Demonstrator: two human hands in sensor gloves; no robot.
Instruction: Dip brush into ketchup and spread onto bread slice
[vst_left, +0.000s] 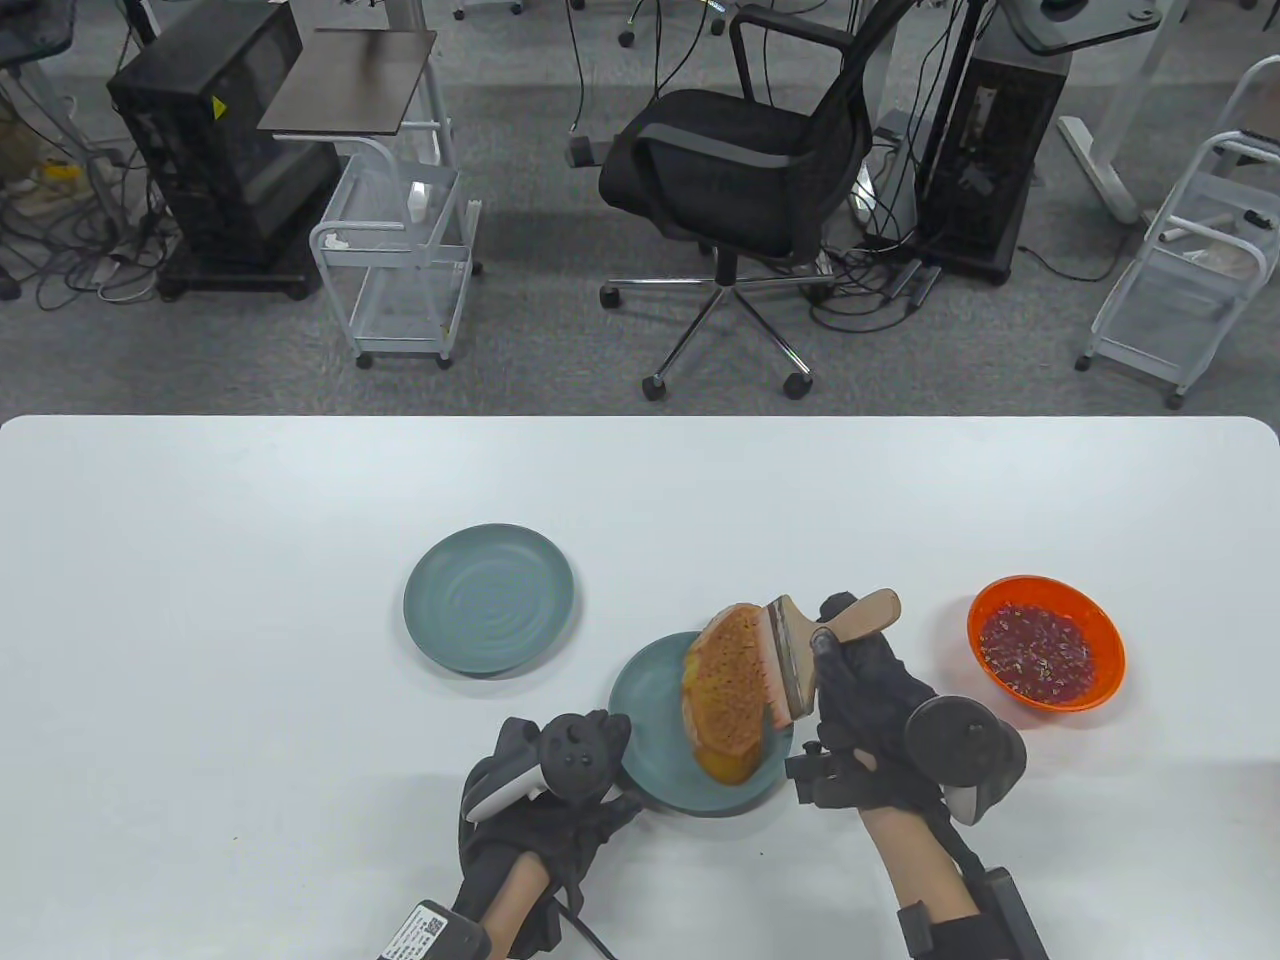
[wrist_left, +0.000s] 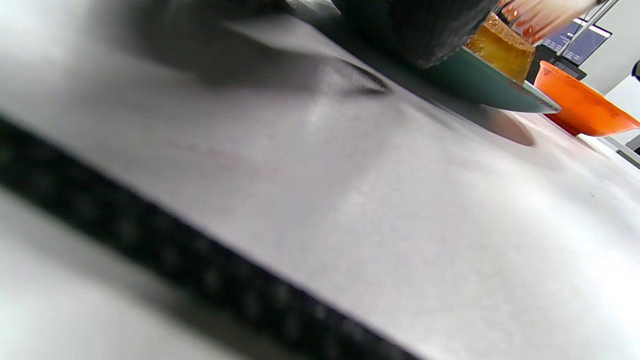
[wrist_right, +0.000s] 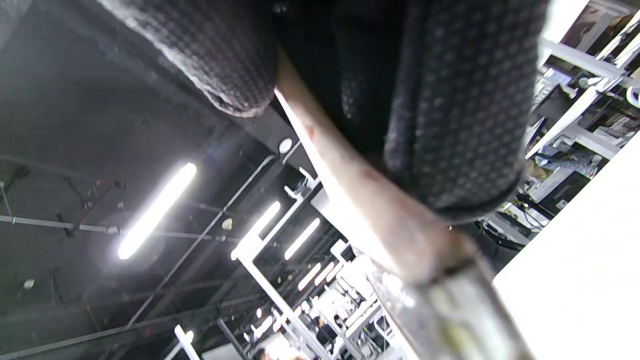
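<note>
A bread slice smeared with orange-red ketchup lies on a teal plate near the table's front. My right hand grips the wooden handle of a flat brush, whose bristles rest on the bread's right side. The handle shows between my gloved fingers in the right wrist view. An orange bowl of ketchup stands to the right. My left hand rests at the plate's near-left rim. The plate, bread and bowl show in the left wrist view.
A second teal plate, with nothing on it, stands left of and behind the bread plate. Beyond the table's far edge stand an office chair and wire carts.
</note>
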